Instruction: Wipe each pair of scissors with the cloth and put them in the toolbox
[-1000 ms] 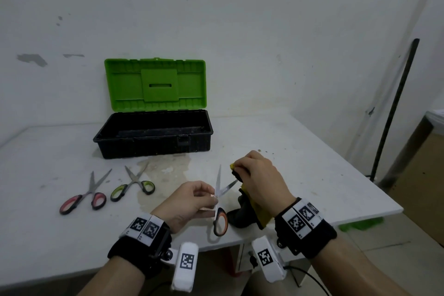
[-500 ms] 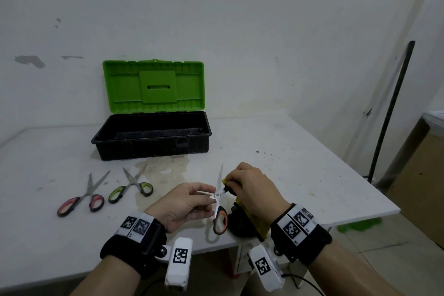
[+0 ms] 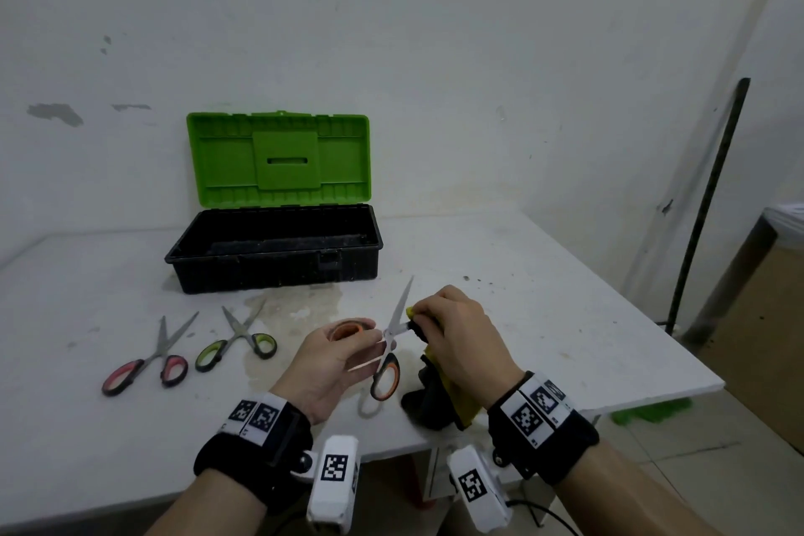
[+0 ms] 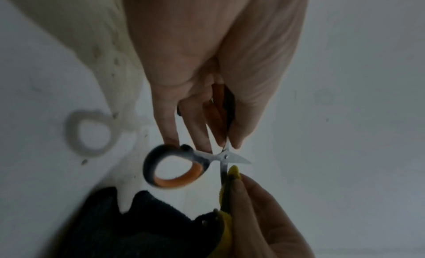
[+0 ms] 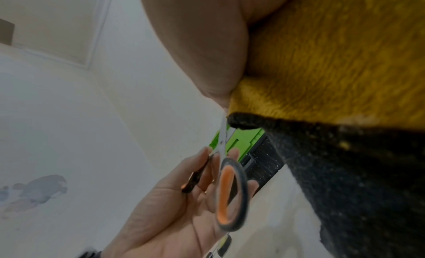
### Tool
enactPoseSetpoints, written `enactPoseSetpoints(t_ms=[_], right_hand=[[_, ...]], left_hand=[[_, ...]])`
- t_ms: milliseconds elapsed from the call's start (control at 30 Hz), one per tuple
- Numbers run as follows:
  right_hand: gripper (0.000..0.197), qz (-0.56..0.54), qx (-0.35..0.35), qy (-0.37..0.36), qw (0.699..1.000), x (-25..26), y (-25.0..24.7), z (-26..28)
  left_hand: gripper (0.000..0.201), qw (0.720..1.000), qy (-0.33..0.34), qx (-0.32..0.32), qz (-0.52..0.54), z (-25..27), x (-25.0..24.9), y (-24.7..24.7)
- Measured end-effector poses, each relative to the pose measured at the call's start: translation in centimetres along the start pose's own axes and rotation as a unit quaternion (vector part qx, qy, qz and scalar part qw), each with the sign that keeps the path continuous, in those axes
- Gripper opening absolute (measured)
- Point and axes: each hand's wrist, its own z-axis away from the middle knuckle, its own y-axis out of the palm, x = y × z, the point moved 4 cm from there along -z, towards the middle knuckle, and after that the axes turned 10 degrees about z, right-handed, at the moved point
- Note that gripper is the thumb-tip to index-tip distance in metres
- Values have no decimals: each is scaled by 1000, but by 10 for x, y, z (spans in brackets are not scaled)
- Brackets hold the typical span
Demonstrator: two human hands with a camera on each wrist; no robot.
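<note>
White laminate makes up the table [image 3: 544,344], the largest thing here, and at its back stands the toolbox [image 3: 274,255], black tub with green lid thrown open, apparently nothing in it yet. On the bare top left of the hands lie the red-handled scissors [image 3: 145,361] and the green-handled scissors [image 3: 237,342], both with blades parted, well apart from the box.

Over the front edge the right hand [image 3: 457,339] is curled round the cloth [image 3: 439,400], a soft yellow-and-black terry rag that drapes and bunches; its folded edge is pinched onto one blade. The left hand [image 3: 330,361] grips the orange-handled scissors [image 3: 389,361] by one loop and the shank near the pivot, fingers closed on it, the other loop hanging free and the blades spread.

These scissors look light and stiff, steel blades slick and sharp-edged, so I judge the plastic handles or the pivot the safe hold, with the cloth drawn along the flat from pivot toward tip, never across the edge.
</note>
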Motion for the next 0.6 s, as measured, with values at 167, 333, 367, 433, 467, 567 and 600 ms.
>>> enactPoseSetpoints(t_ms=[167,333,367,433,467,567,600], right_hand=[[17,-33,-48,-10,998,3,-5,-2],[18,-38,-37,-14,998,7,-3,-1],[18,-39,-32,-14,999,7,-2,1],[18,-41,-26,-19,999,8,0,3],[18,-39,-20,-24,999,9,0,4],[18,-35,-6,-41,999,14,0,6],[18,-35,-6,-44,998,15,-1,6]], left_hand=[[13,996,5,18,83,2,0,8],[15,994,55,-41,84,-3,2,9],[14,994,65,-49,79,-3,3,9],[10,993,73,-57,71,-3,4,8],[9,993,74,-58,66,-3,5,7],[15,992,81,-77,50,-5,6,2],[16,991,84,-89,47,-6,6,1]])
